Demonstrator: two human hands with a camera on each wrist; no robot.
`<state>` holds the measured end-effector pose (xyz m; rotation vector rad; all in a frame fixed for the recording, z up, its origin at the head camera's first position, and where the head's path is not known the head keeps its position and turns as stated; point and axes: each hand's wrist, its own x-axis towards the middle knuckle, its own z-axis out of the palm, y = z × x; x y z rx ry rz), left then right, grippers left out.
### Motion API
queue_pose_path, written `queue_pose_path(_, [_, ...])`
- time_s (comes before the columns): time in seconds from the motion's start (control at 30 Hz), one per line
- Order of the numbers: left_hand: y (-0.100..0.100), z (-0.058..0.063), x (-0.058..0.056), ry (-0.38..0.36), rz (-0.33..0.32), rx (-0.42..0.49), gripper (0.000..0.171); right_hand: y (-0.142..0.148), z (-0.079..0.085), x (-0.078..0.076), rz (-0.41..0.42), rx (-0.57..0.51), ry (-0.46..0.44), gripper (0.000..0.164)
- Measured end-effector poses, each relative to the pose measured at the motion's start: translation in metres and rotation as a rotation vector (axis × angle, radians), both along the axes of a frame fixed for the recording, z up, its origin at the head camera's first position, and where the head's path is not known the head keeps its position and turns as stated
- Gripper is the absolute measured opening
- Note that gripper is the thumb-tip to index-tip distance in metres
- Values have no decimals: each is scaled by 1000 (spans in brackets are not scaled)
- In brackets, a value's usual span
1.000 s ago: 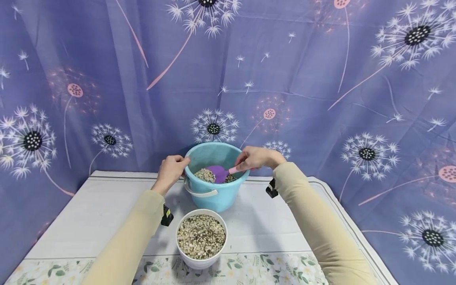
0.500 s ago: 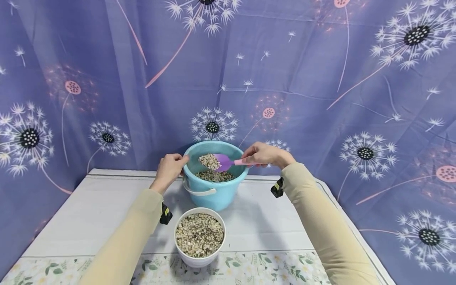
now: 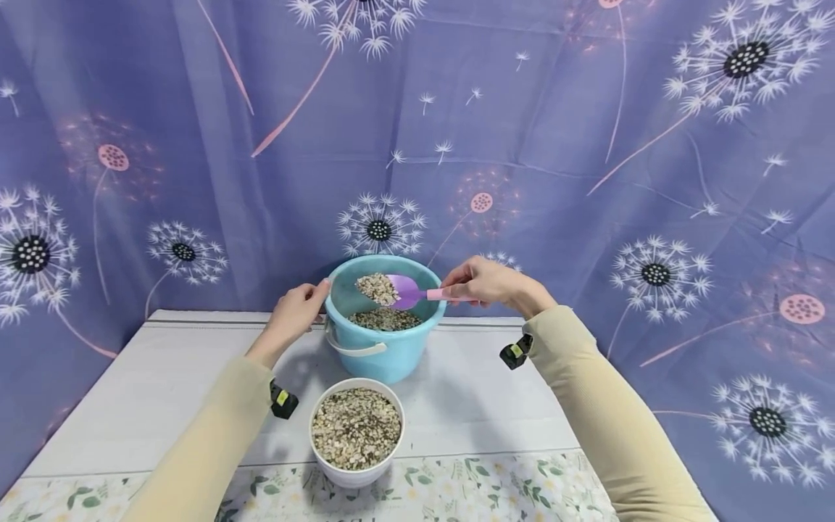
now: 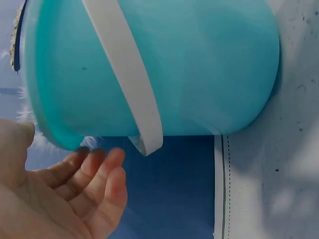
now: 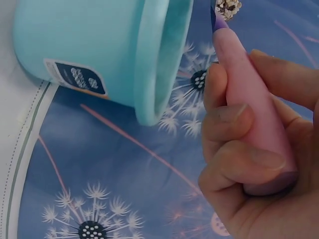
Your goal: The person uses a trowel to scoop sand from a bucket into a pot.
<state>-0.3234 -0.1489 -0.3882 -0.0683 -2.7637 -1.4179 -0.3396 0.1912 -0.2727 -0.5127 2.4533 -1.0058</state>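
Note:
A light-blue bucket with a white handle stands at the back, grainy mix inside it. My right hand grips the pink handle of a trowel, its fingers curled round it. The purple blade is above the mix, within the bucket's opening, and carries a heap of pale grains. My left hand is at the bucket's left rim, thumb and loosely bent fingers apart on either side of it. Nearer the front, a white pot is filled with similar mix.
The table has a white cover with a floral strip along its front. Close behind the bucket hangs a blue-purple dandelion curtain. A small black device sits at the left wrist, another device at the right.
My right hand has lifted the trowel, loaded with grains, out of the bucket's mix. My left hand stays by the rim. The head view has shifted slightly.

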Motion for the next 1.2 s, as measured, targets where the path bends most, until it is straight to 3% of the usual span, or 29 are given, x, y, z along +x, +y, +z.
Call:
queue_pose_path(0.17, [-13, -8, 26, 50, -31, 28, 74, -2, 7, 19, 56, 15, 52, 30])
queue_pose_path(0.3, [-18, -16, 50, 100, -56, 40, 69, -1, 7, 33, 95, 41, 122, 22])
queue_pose_path(0.43, [-17, -22, 75, 142, -73, 76, 61, 0, 1, 46, 121, 26, 145, 17])
queue_pose_path(0.63, [-12, -35, 112, 142, -135, 148, 48, 1, -15, 64, 160, -38, 130, 20])
queue_pose_path(0.9, [-8, -53, 137, 99, -274, 126, 46, 1, -34, 86, 209, -13, 222, 13])
queue_pose_path(1.2, [-5, -62, 147, 45, -416, 108, 72, 0, -58, 101, 173, 19, 261, 11])
